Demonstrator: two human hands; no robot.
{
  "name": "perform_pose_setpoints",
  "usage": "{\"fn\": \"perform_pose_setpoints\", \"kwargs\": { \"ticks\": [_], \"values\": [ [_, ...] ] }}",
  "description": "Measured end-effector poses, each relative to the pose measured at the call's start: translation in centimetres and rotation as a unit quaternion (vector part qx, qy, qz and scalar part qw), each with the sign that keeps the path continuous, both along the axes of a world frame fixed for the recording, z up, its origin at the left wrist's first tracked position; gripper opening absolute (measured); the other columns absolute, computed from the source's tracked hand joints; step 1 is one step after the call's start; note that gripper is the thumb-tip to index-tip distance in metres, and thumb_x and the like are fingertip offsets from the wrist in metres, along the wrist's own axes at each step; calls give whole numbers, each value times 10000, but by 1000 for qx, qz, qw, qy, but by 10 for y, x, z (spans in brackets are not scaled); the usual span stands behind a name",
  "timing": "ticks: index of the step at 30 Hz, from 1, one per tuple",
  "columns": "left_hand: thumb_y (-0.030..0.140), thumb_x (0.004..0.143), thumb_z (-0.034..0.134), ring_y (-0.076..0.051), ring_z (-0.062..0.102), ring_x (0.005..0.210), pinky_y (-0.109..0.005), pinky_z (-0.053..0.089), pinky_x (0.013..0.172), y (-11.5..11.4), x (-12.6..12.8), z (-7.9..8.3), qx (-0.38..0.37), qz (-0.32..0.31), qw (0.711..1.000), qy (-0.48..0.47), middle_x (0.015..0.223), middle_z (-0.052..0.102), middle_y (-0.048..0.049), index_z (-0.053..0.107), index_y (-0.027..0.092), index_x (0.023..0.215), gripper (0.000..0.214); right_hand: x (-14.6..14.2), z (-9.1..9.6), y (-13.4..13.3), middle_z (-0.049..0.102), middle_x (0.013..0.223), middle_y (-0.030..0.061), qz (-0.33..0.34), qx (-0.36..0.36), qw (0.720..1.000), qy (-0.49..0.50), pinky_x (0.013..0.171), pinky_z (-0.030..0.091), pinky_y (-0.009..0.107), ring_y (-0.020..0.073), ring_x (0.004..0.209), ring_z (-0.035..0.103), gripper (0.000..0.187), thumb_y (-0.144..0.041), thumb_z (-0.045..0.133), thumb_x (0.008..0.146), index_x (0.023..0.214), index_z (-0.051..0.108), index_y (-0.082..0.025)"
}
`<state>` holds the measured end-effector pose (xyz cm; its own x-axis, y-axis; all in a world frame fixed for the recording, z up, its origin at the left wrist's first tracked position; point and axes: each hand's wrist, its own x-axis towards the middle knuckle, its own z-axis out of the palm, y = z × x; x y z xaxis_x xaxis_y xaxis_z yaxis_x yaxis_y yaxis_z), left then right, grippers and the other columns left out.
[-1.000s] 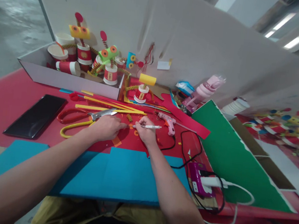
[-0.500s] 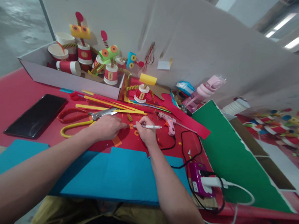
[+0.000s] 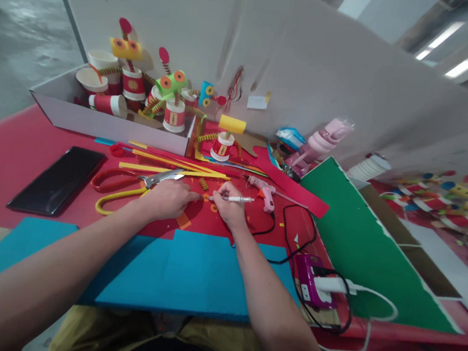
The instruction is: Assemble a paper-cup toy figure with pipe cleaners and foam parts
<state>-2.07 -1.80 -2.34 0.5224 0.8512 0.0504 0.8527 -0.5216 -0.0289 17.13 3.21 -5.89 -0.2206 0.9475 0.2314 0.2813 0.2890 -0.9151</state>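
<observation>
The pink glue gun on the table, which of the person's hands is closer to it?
Right. The right hand, holding a white pen, lies just short of the pink glue gun, the pen's end nearly reaching it. The left hand rests farther away, beside the scissors.

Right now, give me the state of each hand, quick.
Left hand: fingers curled, pressing on the red paper, holding nothing I can make out.
Right hand: closed on a white pen.

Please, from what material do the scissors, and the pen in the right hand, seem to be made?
Scissors: shiny grey blades, likely metal; glossy red and yellow loop handles, probably plastic. Pen in the right hand: smooth white barrel, apparently plastic.
</observation>
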Motion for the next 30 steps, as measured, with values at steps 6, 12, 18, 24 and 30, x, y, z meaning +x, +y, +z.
{"fn": "perform_pose_setpoints", "kwargs": {
  "ticks": [6, 12, 18, 24, 30],
  "values": [
    [156, 794, 445, -217, 632, 747, -277, 399, 597, 1, 0, -1, -3, 3, 1000, 8, 776, 654, -58, 638, 260, 1198, 459, 0, -3, 2, 400, 517, -72, -8, 5, 1000, 8, 463, 314, 223, 94, 459, 400, 213, -310, 556, 732, 610, 404, -226],
    [150, 798, 452, -200, 627, 752, -265, 396, 613, -1, 0, 1, -7, 7, 1000, 8, 787, 658, -56, 629, 267, 1211, 465, 1, -4, 3, 404, 522, -69, -1, 17, 1000, 9, 460, 299, 224, 99, 469, 408, 213, -293, 565, 738, 611, 408, -226],
    [152, 801, 438, -209, 627, 758, -279, 408, 627, 0, 0, 0, -6, 0, 1000, 8, 795, 660, -59, 632, 264, 1217, 472, 1, -1, 1, 392, 506, -76, -2, 21, 1000, 3, 455, 283, 218, 92, 458, 386, 217, -291, 561, 737, 608, 399, -225],
    [155, 803, 438, -208, 631, 757, -278, 413, 627, 1, 0, -1, -8, 2, 1000, 12, 797, 662, -58, 617, 265, 1242, 487, 1, 0, 1, 405, 516, -70, -3, 23, 1000, 0, 458, 292, 221, 95, 469, 400, 214, -295, 569, 733, 606, 412, -224],
    [151, 805, 438, -209, 634, 774, -280, 422, 640, 0, 1, 1, -8, 3, 1000, 8, 824, 672, -61, 621, 269, 1237, 484, 1, -3, 2, 393, 507, -75, -4, 14, 1000, 9, 453, 291, 215, 89, 455, 389, 224, -299, 572, 726, 601, 402, -224]
  ]
}}
